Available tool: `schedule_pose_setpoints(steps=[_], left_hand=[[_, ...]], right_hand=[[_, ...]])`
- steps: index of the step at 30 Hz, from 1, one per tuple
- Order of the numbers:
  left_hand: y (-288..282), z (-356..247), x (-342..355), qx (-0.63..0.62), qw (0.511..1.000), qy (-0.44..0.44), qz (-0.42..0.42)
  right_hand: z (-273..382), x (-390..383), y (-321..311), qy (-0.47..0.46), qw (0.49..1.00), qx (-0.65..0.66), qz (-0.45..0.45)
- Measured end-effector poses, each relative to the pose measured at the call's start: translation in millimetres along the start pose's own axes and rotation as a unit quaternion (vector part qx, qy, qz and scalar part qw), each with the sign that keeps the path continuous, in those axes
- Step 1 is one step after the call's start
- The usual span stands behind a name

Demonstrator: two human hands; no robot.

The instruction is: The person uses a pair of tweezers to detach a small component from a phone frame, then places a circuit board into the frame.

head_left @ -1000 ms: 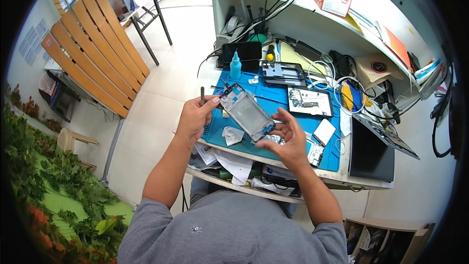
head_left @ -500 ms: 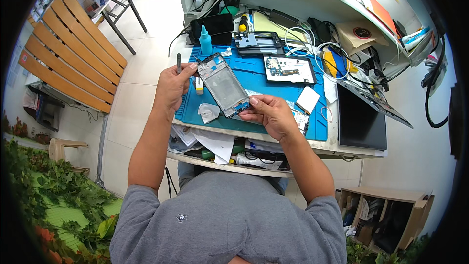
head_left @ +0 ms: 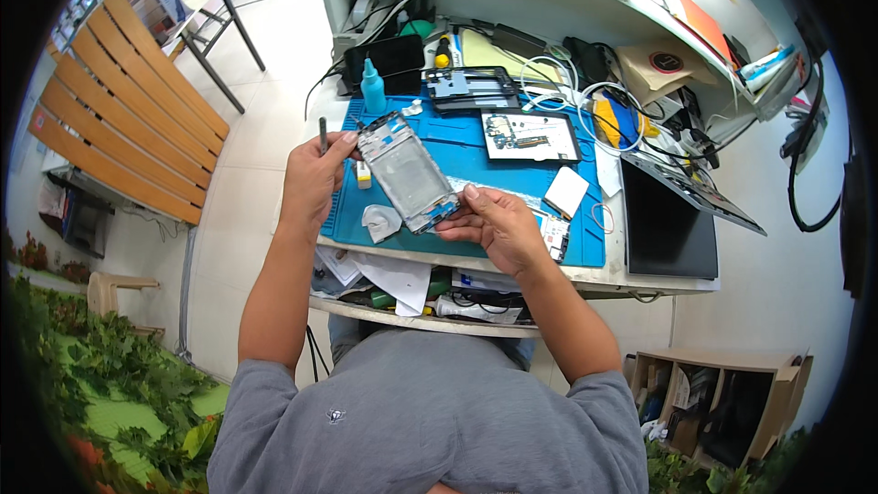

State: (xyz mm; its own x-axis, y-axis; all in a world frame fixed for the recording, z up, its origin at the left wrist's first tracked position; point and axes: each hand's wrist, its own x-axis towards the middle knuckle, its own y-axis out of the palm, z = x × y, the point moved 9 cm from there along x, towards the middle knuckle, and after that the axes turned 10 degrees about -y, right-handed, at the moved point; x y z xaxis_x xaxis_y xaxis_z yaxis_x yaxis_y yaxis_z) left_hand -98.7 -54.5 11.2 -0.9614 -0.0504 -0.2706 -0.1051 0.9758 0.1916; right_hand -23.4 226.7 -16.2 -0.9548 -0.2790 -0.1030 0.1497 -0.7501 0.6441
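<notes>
I hold a phone frame (head_left: 406,172), a grey rectangular chassis, tilted above a blue work mat (head_left: 512,178). My left hand (head_left: 314,178) grips its upper left end and also holds a thin dark tool (head_left: 323,133) sticking upward. My right hand (head_left: 494,224) pinches the frame's lower right corner. A crumpled white wipe (head_left: 380,220) lies on the mat just under the frame.
On the mat sit a teal squeeze bottle (head_left: 372,87), a dark tray with parts (head_left: 471,87) and a phone screen panel (head_left: 530,134). A black tablet (head_left: 666,229) lies at the right. Cables and papers crowd the desk's back. Wooden slats (head_left: 119,110) lean at the left.
The view has shifted so the desk and hands sit slightly lower and nearer. Both hands keep the same grip on the phone frame.
</notes>
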Motion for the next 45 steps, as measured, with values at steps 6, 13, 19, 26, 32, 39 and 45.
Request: schedule_pose_setpoints(steps=[6,13,19,26,32,39,45], left_hand=[[8,4,-8,-0.012,1.000,0.012,0.020],[3,5,-9,-0.046,0.998,0.017,0.026],[2,13,-6,-0.028,0.999,0.026,0.025],[6,18,-5,0.022,0.999,0.041,0.020],[7,12,-12,0.042,0.998,0.046,0.016],[20,7,-20,0.099,0.987,0.118,0.055],[25,3,-25,0.096,0.987,0.116,0.055]], right_hand=[[0,-15,1,-0.054,0.996,-0.065,-0.018],[54,-20,-55,-0.152,0.980,-0.041,-0.121],[169,35,-137,-0.320,0.916,-0.082,-0.230],[223,131,-186,-0.329,0.885,-0.124,-0.305],[218,171,-180,-0.301,0.891,-0.146,-0.306],[209,224,-148,-0.240,0.913,-0.254,-0.212],[228,287,-149,-0.177,0.842,-0.470,-0.197]])
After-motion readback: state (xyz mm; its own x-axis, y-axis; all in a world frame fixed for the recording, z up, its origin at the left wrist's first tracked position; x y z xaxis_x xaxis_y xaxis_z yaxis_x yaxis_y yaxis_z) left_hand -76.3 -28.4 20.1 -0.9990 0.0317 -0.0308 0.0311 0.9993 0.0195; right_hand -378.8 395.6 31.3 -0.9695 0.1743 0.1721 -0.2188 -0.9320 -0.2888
